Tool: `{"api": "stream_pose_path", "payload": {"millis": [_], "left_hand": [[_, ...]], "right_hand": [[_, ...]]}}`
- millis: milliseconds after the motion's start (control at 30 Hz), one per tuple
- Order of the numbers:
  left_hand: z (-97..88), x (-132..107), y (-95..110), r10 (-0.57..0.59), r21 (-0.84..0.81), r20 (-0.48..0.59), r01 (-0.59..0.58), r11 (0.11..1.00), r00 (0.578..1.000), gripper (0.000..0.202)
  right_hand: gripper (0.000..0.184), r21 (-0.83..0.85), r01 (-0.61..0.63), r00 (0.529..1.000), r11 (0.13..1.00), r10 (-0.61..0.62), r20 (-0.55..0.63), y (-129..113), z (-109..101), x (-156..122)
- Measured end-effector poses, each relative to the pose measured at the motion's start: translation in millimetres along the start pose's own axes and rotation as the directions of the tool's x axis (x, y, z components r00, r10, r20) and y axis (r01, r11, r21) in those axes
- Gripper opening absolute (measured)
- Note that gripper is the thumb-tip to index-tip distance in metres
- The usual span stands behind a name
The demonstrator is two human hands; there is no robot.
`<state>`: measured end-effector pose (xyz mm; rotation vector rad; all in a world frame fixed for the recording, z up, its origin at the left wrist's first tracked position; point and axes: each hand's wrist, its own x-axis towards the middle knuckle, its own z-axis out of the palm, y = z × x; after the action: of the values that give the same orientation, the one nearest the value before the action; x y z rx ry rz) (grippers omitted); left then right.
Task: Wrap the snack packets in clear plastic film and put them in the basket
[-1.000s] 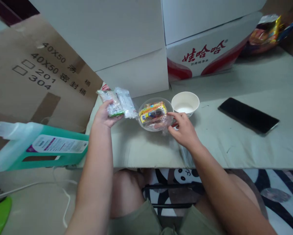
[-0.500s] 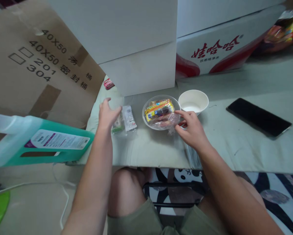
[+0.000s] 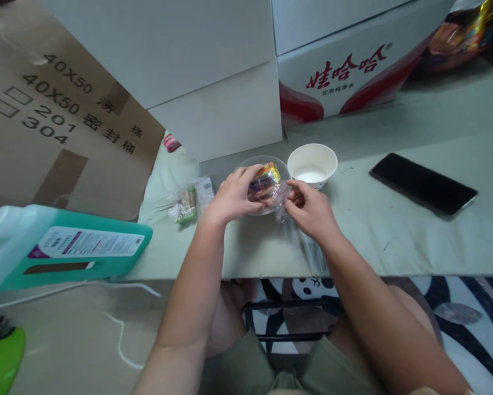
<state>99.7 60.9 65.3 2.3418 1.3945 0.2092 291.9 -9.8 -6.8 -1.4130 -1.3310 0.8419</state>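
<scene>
A clear plastic bowl holds bagged snack packets with yellow, red and dark printing under crinkled clear film. My left hand reaches over the bowl from the left, thumb and fingers curved around the packets' sides, covering part of them. At the bowl's right edge, my right hand pinches the loose end of the clear plastic bag. Just behind that hand stands a white paper bowl, with nothing visible inside. Left of my left hand lie small clear packets, one with green in it.
A black phone lies to the right. White cartons and a red-lettered box stand behind. On the left are a brown carton and a green liquid jug. The covered table's front edge runs before my knees.
My left hand has moved right, from above the small clear packets onto the snack packets in the clear bowl. My right hand stays at the bag's edge. The view has shifted slightly.
</scene>
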Motion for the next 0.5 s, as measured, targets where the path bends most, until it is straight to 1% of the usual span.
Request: {"api": "stream_pose_path", "payload": {"millis": [100, 233, 267, 333, 400, 500], "left_hand": [[-0.4, -3.5, 1.1, 0.038, -0.025, -0.011, -0.039, 0.999, 0.999, 0.081], [7.6, -20.1, 4.0, 0.036, -0.023, -0.105, -0.039, 0.999, 0.994, 0.075], [11.5, -23.7, 4.5, 0.041, -0.018, -0.116, -0.043, 0.999, 0.992, 0.079], [19.5, -26.9, 5.6, 0.043, -0.005, -0.109, -0.044, 0.999, 0.993, 0.095], [25.3, -24.8, 6.7, 0.009, 0.003, -0.114, -0.009, 1.0, 0.993, 0.108], [27.6, -17.7, 7.9, -0.031, -0.018, -0.152, 0.029, 0.999, 0.988, 0.104]], "right_hand": [[0.045, 0.009, 0.025, 1.0, 1.0, -0.025, -0.004, -0.8, 0.6, 0.7], [0.047, 0.003, 0.094, 0.995, 0.996, -0.095, 0.015, -0.6, -2.6, -0.8], [0.047, 0.006, 0.1, 0.995, 0.995, -0.1, 0.028, -0.4, -3.6, -1.4], [0.047, 0.026, 0.088, 0.995, 0.996, -0.089, 0.044, -0.1, -4.6, -2.7], [0.047, 0.067, 0.063, 0.997, 0.996, -0.066, 0.04, 0.2, -4.3, -3.8], [0.046, 0.196, 0.02, 0.998, 0.98, -0.031, 0.051, 0.1, -2.4, -4.6]]}}
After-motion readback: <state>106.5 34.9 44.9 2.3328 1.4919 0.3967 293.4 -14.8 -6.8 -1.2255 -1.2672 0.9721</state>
